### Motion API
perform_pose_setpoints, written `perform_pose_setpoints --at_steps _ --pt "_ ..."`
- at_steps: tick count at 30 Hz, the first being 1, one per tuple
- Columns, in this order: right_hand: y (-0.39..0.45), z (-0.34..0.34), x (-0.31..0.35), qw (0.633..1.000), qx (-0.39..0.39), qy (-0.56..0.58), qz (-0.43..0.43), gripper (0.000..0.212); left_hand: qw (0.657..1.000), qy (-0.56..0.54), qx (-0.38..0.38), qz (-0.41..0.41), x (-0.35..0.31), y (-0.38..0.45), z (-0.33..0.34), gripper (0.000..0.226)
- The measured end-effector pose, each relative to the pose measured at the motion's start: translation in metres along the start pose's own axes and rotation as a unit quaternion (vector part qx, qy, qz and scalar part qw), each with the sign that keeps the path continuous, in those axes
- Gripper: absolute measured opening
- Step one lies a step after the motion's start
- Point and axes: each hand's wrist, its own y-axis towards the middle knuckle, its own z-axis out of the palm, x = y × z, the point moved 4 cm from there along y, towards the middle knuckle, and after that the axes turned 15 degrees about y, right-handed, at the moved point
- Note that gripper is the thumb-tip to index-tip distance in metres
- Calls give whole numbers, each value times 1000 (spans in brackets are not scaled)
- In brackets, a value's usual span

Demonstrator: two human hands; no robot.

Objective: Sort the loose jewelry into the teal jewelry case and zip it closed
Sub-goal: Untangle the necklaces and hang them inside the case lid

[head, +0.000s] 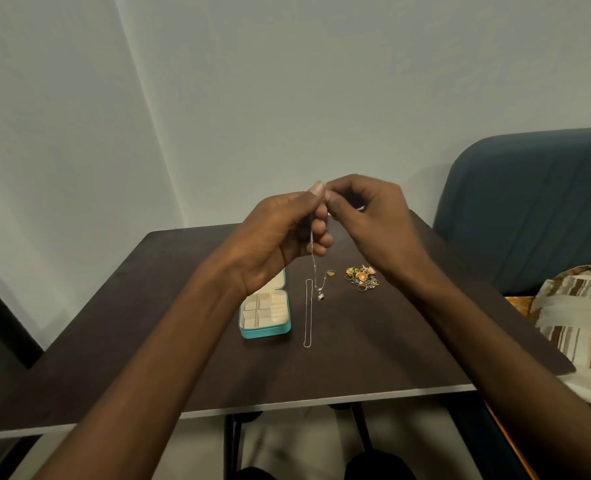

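1. Two bare forearms reach forward over the near edge of the dark table (373,348)
2. On the table lies a thin silver chain (308,311), stretched in a long narrow loop, just right of the teal jewelry case (265,332)
3. The case sits open at the table's middle, its cream compartments showing, its lid partly hidden behind the left wrist
4. Right of the chain, a small gold piece (330,272) lies alone, and farther right a heap of loose jewelry (361,278) — gold, orange and purple bits tangled together
5. A pendant necklace (316,275) hangs from the raised hands, its small dark pendant low, just above or touching the table — I cannot tell which
6. The left hand (280,237) has its fingers curled, thumb and fingertip pinching the necklace's top: a narrow grip
7. The right hand (370,220) meets it fingertip to fingertip, pinching the same spot of chain
8. Behind stand a pale wall, a teal sofa (529,202) at right and a striped cushion (578,317) beside the table
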Motion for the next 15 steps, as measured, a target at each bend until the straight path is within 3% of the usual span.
perform_pose_setpoints --at_steps 2,4,7,11,15 --pt "-5 8 -9 983 39 156 92 18 999 -36 -15 -4 -1 1 -3 32" --pt "-11 14 -16 957 55 241 154 18 999 -43 -32 -6 -1 3 -7 30" --pt "-17 17 -23 948 30 264 177 13 999 -18 -48 -4 3 3 -11 28" --pt "-18 16 -24 963 15 209 169 11 998 31 -57 7 7 2 -13 35" --pt "-17 20 -27 944 -5 271 188 14 995 -20 -91 -19 5 5 -16 32"
